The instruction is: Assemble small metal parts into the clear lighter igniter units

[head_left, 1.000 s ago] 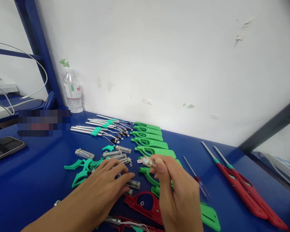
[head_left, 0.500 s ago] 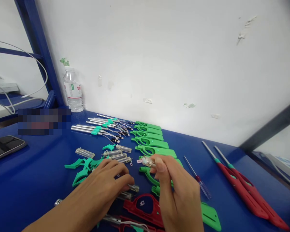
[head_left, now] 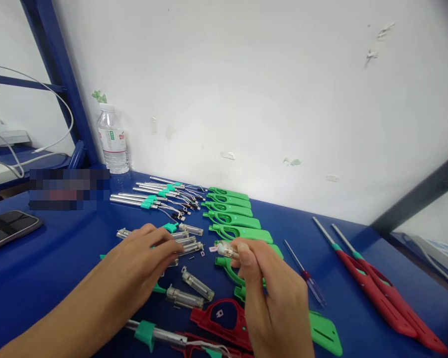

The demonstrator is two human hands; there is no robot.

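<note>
My right hand (head_left: pixel 274 293) pinches a clear fuel tank (head_left: pixel 227 249) with a small pink clip at its left end. My left hand (head_left: pixel 145 258) is over the group of clear tanks (head_left: pixel 188 247), its fingers bent downward; the fingertips are hidden, so what they hold cannot be made out. Two clear tanks (head_left: pixel 197 284) lie nearer me, between my hands. Below them are a red handle shell (head_left: pixel 220 323) with a pink clip inside its loop, and a metal tube with a teal piece (head_left: pixel 145 334) and white wires.
Green handle shells (head_left: pixel 229 220) lie in a column at the centre. Metal tubes with wires (head_left: pixel 149 199) are behind my left hand. To the right are a screwdriver (head_left: pixel 309 283) and two red lighters (head_left: pixel 373 293). A bottle (head_left: pixel 113 141) and a phone (head_left: pixel 9 228) stand and lie left.
My left hand has moved up and left, uncovering the two nearer tanks and the metal tube with its teal piece. My right hand has barely moved, still pinching its tank.
</note>
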